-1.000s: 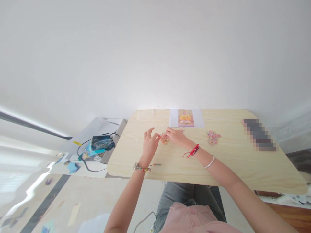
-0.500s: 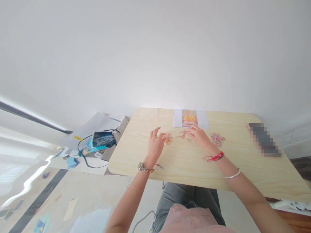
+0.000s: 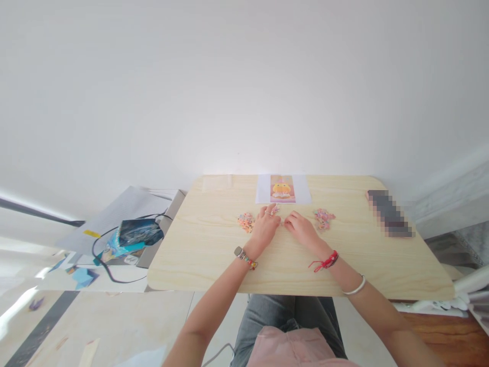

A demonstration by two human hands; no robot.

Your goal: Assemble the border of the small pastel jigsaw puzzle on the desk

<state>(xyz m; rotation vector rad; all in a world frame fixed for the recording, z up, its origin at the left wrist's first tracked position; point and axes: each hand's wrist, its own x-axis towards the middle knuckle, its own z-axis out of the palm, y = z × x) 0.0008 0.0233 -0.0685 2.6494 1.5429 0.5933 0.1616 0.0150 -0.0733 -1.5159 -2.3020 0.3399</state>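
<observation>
Between 2 puzzle-piece piles (image 3: 245, 222) (image 3: 324, 218), both hands (image 3: 265, 229) (image 3: 301, 229) cover pieces.

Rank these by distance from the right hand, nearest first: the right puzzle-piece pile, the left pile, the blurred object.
From the right hand:
1. Right pile, just to its right.
2. Left pile, beyond the left hand.
3. Blurred object, near the table's far right edge.

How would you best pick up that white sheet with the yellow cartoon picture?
Judging by its pose, the white paper sheet with the yellow cartoon picture lies flat on the pale wooden table. Probably slide a fingertip under its near edge, approaching from the person's side, then pinch.
</observation>
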